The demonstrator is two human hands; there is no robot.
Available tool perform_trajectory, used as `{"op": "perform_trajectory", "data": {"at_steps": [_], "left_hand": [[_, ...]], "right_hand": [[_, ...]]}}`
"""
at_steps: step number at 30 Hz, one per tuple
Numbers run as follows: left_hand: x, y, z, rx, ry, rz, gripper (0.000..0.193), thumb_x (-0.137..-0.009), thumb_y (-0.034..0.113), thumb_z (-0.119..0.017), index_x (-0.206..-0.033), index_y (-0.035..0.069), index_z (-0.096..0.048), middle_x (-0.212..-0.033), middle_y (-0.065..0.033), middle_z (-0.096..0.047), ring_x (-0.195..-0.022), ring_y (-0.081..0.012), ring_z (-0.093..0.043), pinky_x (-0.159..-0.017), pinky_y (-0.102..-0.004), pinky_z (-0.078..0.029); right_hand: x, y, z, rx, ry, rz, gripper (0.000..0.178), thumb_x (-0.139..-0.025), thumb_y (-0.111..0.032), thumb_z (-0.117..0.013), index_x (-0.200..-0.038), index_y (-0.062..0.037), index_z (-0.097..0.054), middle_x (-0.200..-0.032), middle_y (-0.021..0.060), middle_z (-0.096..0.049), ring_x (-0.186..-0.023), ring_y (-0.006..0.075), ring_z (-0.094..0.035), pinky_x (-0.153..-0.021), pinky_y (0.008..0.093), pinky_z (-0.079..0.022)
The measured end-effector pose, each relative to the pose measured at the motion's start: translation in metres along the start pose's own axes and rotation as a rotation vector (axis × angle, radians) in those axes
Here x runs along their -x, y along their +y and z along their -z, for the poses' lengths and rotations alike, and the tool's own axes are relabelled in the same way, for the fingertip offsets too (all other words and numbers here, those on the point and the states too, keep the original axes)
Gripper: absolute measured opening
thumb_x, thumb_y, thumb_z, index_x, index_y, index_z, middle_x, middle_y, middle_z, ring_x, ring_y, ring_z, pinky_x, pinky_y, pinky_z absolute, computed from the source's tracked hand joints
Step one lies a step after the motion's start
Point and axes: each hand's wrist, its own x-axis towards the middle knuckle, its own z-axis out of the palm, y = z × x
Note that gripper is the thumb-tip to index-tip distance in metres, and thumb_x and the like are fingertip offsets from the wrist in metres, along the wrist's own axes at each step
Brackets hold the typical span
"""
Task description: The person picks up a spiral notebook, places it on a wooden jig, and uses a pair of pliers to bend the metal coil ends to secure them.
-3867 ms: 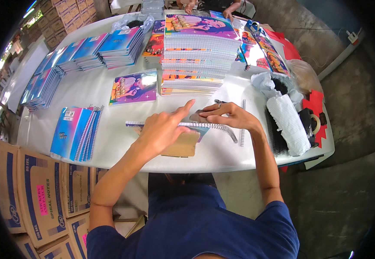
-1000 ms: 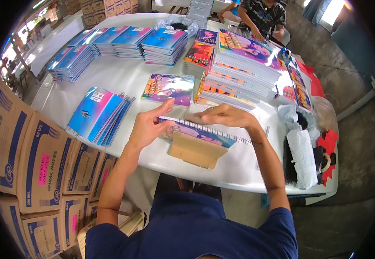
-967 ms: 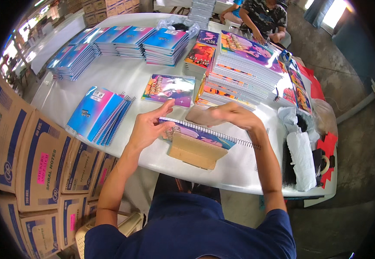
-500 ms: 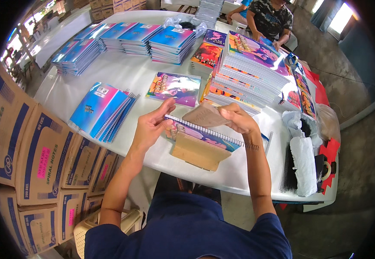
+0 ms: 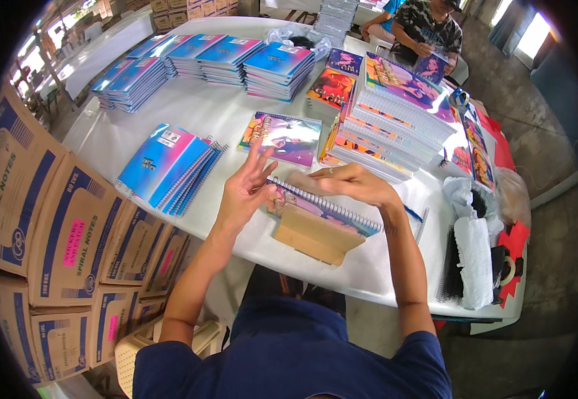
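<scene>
A colourful spiral notebook stands on its edge, its coil uppermost, behind a folded brown cardboard piece on the table. Near the coil's left end is my left hand, its fingers spread and its thumb close to the notebook's corner. My right hand reaches over the coil, palm down, closed on a thin brown card. That card is blurred and lies partly behind the coil. Loose coil wire sticks out at the notebook's right end, by my right wrist. Another colourful notebook lies flat just beyond.
Blue-pink notebooks lie fanned at left, with more stacks behind. A tall notebook pile stands right of centre. Cartons crowd the left side. Coils and white wrapping lie at right. A co-worker sits opposite.
My right hand has lowered and flattened over the coil, bringing the brown card down behind it. My left fingers have spread wider. Across the table, the co-worker has lifted a notebook.
</scene>
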Motion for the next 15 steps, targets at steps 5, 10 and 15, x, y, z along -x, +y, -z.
{"op": "perform_trajectory", "data": {"at_steps": [5,10,15], "left_hand": [[-0.002,0.000,0.003,0.090,-0.015,0.031,0.091,-0.081,-0.005,-0.068,-0.154,0.013,-0.015,-0.154,-0.0203,-0.025,-0.131,-0.0328,-0.045,-0.084,-0.0279,-0.053],[-0.019,-0.013,0.021,-0.014,-0.279,0.115,0.077,-0.089,0.030,-0.066,-0.150,0.006,-0.025,-0.151,-0.0184,-0.032,-0.128,-0.0304,-0.049,-0.083,-0.0249,-0.052],[-0.038,0.004,-0.017,-0.143,-0.403,0.054,0.066,-0.095,0.053,-0.049,-0.135,0.000,-0.051,-0.127,-0.0139,-0.061,-0.109,-0.0159,-0.060,-0.078,-0.0238,-0.049]], "right_hand": [[0.008,0.009,0.002,0.055,0.063,-0.149,0.051,-0.090,-0.047,-0.061,-0.106,-0.0006,-0.071,-0.106,0.0156,-0.070,-0.097,0.0210,-0.065,-0.086,0.0316,-0.049],[0.023,0.052,-0.005,0.334,0.190,0.044,0.038,-0.087,-0.036,-0.068,-0.107,-0.0036,-0.072,-0.117,0.0211,-0.064,-0.107,0.0323,-0.062,-0.092,0.0375,-0.048],[0.057,0.103,-0.022,0.892,0.336,0.083,0.049,-0.085,-0.027,-0.064,-0.133,-0.0172,-0.056,-0.138,0.0228,-0.046,-0.131,0.0382,-0.041,-0.106,0.0506,-0.032]]}}
